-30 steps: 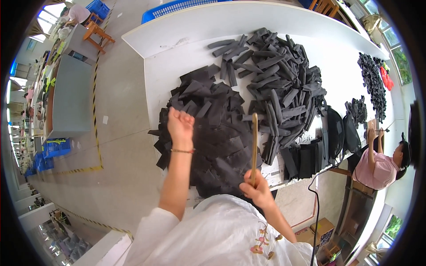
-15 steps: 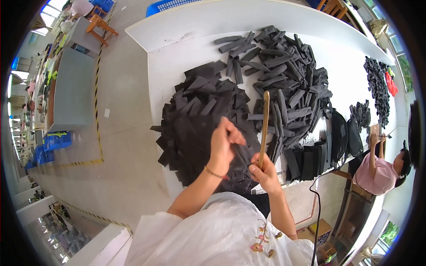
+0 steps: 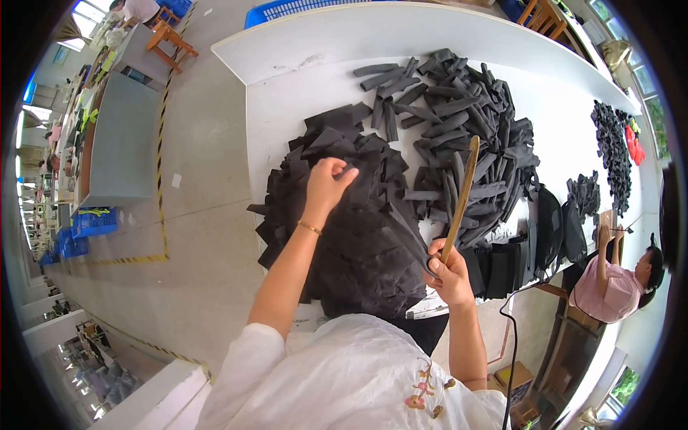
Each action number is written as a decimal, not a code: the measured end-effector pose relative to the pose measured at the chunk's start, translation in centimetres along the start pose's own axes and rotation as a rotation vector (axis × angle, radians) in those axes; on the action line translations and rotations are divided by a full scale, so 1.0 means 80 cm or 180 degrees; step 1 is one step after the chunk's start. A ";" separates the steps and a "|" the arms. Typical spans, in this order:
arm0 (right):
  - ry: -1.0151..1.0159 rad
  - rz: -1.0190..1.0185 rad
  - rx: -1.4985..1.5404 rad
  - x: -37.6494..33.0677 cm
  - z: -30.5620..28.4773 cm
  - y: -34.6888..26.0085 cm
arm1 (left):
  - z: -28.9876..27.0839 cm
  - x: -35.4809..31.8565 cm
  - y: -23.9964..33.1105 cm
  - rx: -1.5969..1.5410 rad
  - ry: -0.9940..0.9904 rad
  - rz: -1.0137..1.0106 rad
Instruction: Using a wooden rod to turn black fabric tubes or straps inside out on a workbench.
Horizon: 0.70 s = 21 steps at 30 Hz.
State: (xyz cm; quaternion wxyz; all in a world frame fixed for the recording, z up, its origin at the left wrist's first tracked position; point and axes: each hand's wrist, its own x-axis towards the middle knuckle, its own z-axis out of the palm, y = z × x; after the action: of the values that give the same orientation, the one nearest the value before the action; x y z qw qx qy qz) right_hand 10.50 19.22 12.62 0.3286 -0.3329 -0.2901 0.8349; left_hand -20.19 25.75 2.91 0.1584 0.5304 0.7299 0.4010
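My right hand is closed round the lower end of a flat, slightly curved wooden stick, which points up and away from me. A black fabric strip is pinched in the same hand and slants off to the left over the pile. My left hand is over the upper part of a big heap of flat black fabric pieces, its fingers curled together. Whether a piece is between those fingers is hidden against the dark cloth. Beyond the stick lies a second heap of narrow, rolled-looking black fabric tubes.
The white table has a raised board at its far side. Stacked black pieces and a black cable are at the right. A person in pink works further right. A blue crate stands beyond the board.
My left hand has moved up and left over the heap, and its fingers have curled in. My right hand has shifted right with the stick, which now leans further right.
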 end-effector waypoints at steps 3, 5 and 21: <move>0.0077 -0.0042 0.0044 0.000 -0.005 0.004 | 0.000 -0.015 0.051 -0.2008 -0.1131 -0.0925; 0.0162 -0.0076 -0.0021 0.001 -0.002 0.012 | -0.018 -0.034 0.106 -0.3677 -0.1843 -0.1322; 0.0433 -0.0238 0.0417 -0.018 0.005 0.038 | -0.003 -0.020 0.075 -0.3271 0.0118 -0.1653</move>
State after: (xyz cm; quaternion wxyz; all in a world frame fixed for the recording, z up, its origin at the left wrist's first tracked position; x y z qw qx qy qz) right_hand 9.91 16.19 11.21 0.3995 -0.3556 -0.2241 0.8147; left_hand -15.85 24.91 7.28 0.4763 0.1817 0.5503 0.6613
